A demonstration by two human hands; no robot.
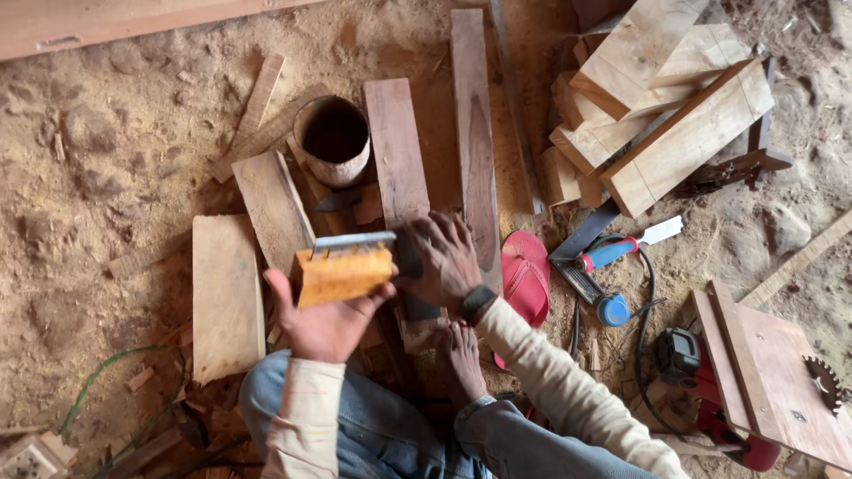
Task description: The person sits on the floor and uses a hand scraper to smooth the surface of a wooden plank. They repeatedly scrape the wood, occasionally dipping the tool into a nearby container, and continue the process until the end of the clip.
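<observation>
Left hand (321, 321): fingers curled under a small orange-yellow wooden block (343, 274), held raised above the planks (397, 151) on the sawdust floor (106, 133). Right hand (441, 260): fingers spread, pressed to the block's right end at a dark part; actual grasp not discernible. Nearby: red sandal (525, 275), blue-handled tool (612, 253), cylindrical container (334, 138).

Orange-yellow wooden block (342, 277) with grey metal strip on top; red sandal (525, 279); blue-handled tool (609, 254) with white tip; pale cream sleeves (568, 390); blue jeans (373, 430); black wrist band (476, 302); pale tan stacked timber (661, 106); reddish-brown planks (397, 151); sandy brown ground (98, 151).
</observation>
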